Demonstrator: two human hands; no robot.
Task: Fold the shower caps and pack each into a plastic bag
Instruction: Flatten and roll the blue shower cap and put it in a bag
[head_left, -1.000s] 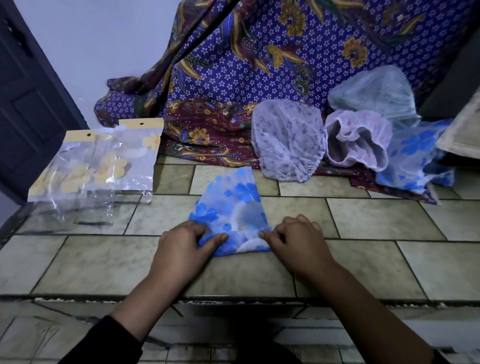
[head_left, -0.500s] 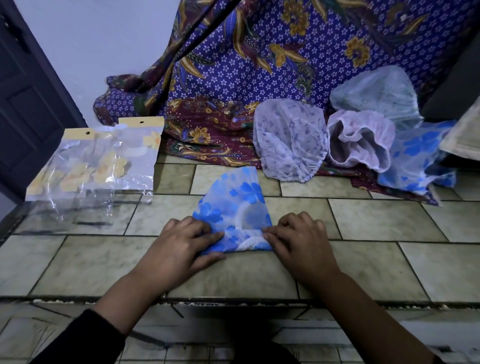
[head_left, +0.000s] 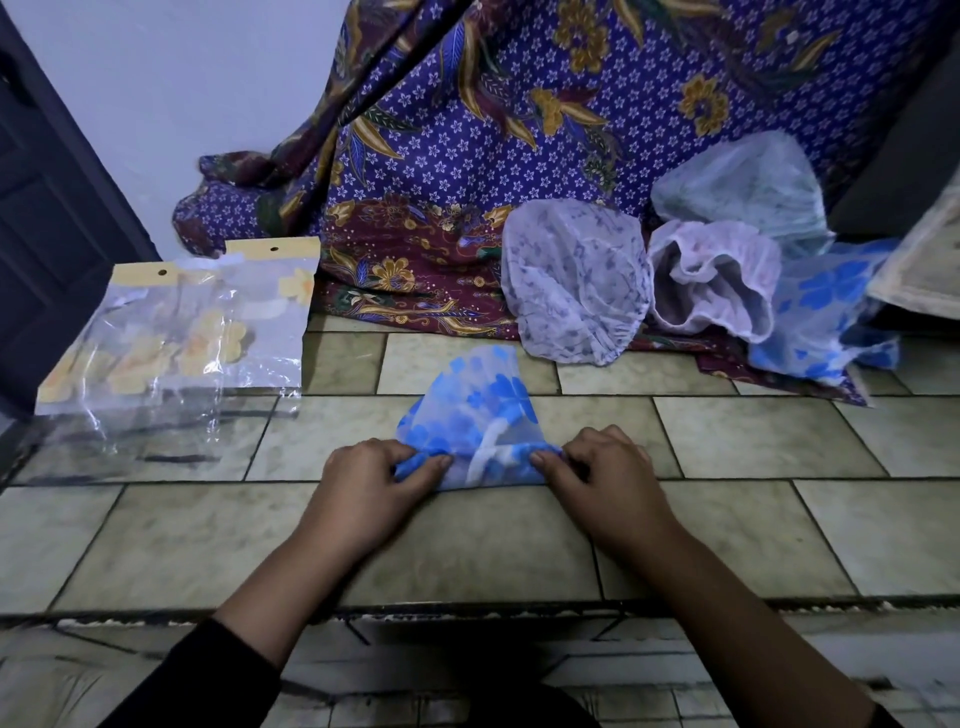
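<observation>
While the blue-flowered shower cap (head_left: 480, 415) lay folded into a wedge on the tiled surface (head_left: 727, 441), your left hand (head_left: 363, 483) and right hand (head_left: 608, 478) each kept a pinching grip on one near corner. Clear plastic bags (head_left: 171, 353) lay well apart at left, and other caps (head_left: 576, 291) sat behind at right.

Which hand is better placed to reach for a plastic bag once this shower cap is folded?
Probably the left hand: the plastic bags lie on its side, while the right hand can hold the blue-flowered shower cap.
</observation>
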